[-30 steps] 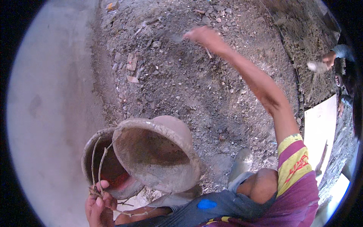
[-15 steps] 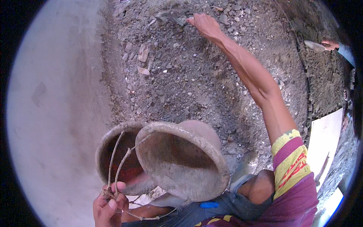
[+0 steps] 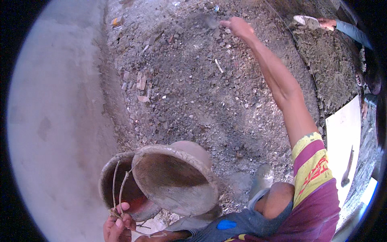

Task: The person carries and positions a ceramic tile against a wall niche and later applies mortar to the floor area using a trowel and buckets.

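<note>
At the bottom left of the frame the left hand (image 3: 117, 226) is closed around thin wire handles (image 3: 117, 189) that rise from two round pans. The front pan (image 3: 174, 181) sits in the lower middle of the frame. It is wide and shallow, tilted so that its dark brown inside faces up and to the left, and its thick rim and outer wall are coated with dried grey cement. Behind it, to the left and partly hidden by it, is the second pan (image 3: 115, 189), also crusted with grey, with a reddish patch showing inside near the bottom. The two pans touch each other.

The right arm stretches up to the top middle of the frame, where the right hand (image 3: 238, 27) is over the ground of grey gravel and rubble (image 3: 193, 92). Something grey and blurred is just beside its fingers; I cannot tell if the hand is gripping it or is loose.

A smooth grey concrete wall (image 3: 56, 121) fills the left side. In the upper right corner another person's hand (image 3: 325, 23) holds a pale flat tool (image 3: 304, 20) over a heap of dark mortar (image 3: 330, 68). A pale board (image 3: 342, 133) lies at the right edge.
</note>
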{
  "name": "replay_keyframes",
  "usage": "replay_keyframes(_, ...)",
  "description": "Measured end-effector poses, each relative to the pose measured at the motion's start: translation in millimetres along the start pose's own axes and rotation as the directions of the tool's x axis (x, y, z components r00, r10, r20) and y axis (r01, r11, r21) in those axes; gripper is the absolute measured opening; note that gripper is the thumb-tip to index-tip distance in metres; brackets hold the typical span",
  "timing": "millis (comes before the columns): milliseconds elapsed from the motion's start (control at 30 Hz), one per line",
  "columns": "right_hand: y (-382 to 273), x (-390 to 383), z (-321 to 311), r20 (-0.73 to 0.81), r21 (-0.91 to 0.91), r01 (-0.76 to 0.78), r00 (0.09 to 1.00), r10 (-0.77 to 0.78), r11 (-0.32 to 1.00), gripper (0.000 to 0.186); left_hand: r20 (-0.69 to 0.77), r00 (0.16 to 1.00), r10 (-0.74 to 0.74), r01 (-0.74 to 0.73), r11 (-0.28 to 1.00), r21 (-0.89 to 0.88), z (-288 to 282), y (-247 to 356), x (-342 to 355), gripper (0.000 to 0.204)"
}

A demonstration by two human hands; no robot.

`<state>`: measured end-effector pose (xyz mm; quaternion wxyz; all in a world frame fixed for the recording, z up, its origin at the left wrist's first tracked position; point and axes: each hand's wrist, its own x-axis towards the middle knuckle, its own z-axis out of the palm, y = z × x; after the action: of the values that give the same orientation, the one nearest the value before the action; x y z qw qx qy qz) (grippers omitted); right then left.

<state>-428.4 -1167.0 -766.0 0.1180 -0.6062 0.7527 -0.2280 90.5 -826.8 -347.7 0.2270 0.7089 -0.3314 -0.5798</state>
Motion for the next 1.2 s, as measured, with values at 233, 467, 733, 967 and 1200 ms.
replay_keyframes(233,2.5,-37.5,-9.7,0.193,0.133,-0.009,0.981,-0.017,0.991,0.067,0.030,1.000,0.008,-0.008,1.000,0.002,3.7,5.3,4.9,0.064)
replay_keyframes(467,56.0,-30.4,-31.1,0.198,0.048,-0.074,0.978,0.063,0.996,0.069,-0.001,1.000,-0.013,0.013,0.998,0.060,17.2,12.9,10.0,0.065)
replay_keyframes(733,-14.3,-74.2,13.3,0.164,0.141,0.261,0.945,-0.282,0.955,0.076,0.050,0.999,-0.012,0.010,0.999,0.041,23.4,14.8,7.9,0.069)
replay_keyframes(967,-33.3,-30.5,8.8,0.172,-0.028,0.162,0.973,-0.155,0.986,0.073,0.054,0.998,-0.032,0.028,0.997,0.073,24.3,16.3,8.5,0.066)
replay_keyframes(1200,-99.5,-13.5,64.1,0.137,0.128,0.148,0.977,-0.166,0.981,0.062,0.041,0.999,-0.034,0.032,0.998,0.049,28.0,18.0,15.0,0.066)
